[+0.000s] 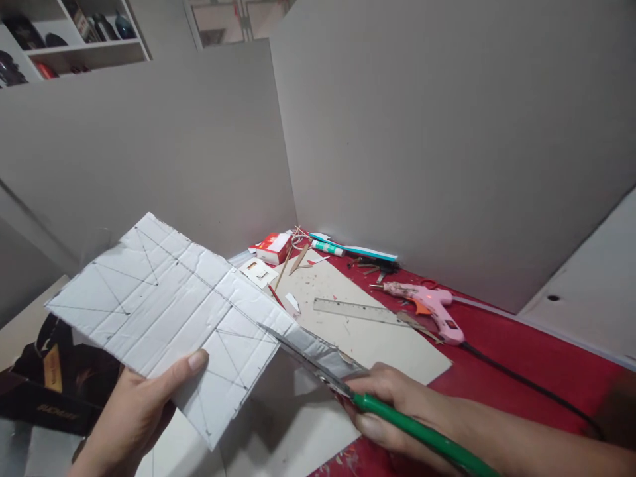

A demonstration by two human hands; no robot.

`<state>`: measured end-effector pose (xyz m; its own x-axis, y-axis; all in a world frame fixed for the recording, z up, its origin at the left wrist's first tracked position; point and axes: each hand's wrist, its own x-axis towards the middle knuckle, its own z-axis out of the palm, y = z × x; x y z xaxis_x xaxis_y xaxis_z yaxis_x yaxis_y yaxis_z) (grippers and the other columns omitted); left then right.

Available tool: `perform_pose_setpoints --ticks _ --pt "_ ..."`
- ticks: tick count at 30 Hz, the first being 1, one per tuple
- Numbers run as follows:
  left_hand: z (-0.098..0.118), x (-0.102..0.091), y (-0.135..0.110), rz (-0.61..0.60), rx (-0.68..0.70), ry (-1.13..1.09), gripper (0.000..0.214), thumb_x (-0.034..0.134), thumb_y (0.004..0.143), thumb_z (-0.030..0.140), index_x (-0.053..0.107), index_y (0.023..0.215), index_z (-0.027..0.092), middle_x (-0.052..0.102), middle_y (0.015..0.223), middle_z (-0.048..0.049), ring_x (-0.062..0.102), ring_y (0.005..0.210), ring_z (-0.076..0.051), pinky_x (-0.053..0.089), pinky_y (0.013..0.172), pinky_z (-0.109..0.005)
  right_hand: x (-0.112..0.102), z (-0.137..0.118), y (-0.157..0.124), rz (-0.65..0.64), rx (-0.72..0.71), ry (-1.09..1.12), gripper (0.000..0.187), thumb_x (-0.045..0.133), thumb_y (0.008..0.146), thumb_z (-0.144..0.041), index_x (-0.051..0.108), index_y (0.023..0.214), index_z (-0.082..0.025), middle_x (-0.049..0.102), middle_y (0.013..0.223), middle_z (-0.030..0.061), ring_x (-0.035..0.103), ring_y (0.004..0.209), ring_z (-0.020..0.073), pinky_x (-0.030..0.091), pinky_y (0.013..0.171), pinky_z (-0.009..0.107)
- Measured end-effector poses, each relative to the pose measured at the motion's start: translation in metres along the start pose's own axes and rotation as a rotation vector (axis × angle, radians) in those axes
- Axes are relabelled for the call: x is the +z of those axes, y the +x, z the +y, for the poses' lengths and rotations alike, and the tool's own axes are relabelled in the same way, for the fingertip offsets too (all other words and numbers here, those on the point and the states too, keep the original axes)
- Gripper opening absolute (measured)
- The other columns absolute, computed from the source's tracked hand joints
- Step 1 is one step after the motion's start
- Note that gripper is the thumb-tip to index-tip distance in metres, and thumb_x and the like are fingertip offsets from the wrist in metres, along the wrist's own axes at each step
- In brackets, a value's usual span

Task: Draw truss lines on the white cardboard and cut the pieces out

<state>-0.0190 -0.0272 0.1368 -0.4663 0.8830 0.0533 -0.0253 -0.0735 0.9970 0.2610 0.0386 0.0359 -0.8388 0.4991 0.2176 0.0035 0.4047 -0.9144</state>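
My left hand point(142, 401) grips a white piece of cardboard point(163, 298) by its lower edge, thumb on top. Pencilled straight lines and triangles mark its creased face. Green-handled scissors point(397, 421) are in my right hand point(402, 404), whose fingers are closed around them. Their blades reach into the cardboard's right side along a drawn line. A strip point(318, 344) of the same cardboard hangs off beside the blades, bent down toward my right fingers. Part of the right hand is hidden behind the handle.
A pink glue gun point(432, 305) with a lit orange light lies on the red table point(527, 351), its cord running right. A clear ruler point(358, 311), glue stick point(328, 248) and red-white box point(274, 248) lie further back. Grey partitions point(422, 132) stand behind; a black box point(59, 384) is at left.
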Motion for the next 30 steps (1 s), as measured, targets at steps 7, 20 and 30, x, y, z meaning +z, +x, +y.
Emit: perform_pose_setpoints --ticks 7,20,30 --pt "0.001 0.001 0.000 -0.013 0.027 0.028 0.078 0.091 0.056 0.024 0.065 0.130 0.029 0.076 0.116 -0.0047 0.060 0.126 -0.037 0.055 0.100 -0.044 0.000 0.001 0.000 -0.010 -0.008 -0.001 0.043 0.041 0.099 -0.052 0.034 0.070 -0.021 0.029 0.061 -0.0055 0.027 0.056 0.0104 0.026 0.052 0.025" --pt "-0.002 -0.003 0.003 -0.030 -0.026 0.018 0.087 0.091 0.054 0.019 0.062 0.135 0.026 0.075 0.120 -0.0040 0.056 0.130 -0.035 0.051 0.105 -0.042 0.003 0.005 -0.003 0.001 0.065 0.005 0.045 0.041 0.098 -0.057 0.037 0.072 -0.020 0.032 0.064 -0.0049 0.029 0.058 0.0110 0.028 0.054 0.025" --pt "-0.006 0.001 -0.002 0.015 -0.122 -0.022 0.091 0.093 0.051 0.021 0.062 0.136 0.024 0.075 0.120 -0.0058 0.062 0.122 -0.038 0.054 0.102 -0.044 0.006 -0.005 0.001 0.020 0.110 0.046 0.049 0.042 0.096 -0.062 0.037 0.071 -0.020 0.033 0.064 -0.0041 0.030 0.059 0.0111 0.029 0.054 0.025"
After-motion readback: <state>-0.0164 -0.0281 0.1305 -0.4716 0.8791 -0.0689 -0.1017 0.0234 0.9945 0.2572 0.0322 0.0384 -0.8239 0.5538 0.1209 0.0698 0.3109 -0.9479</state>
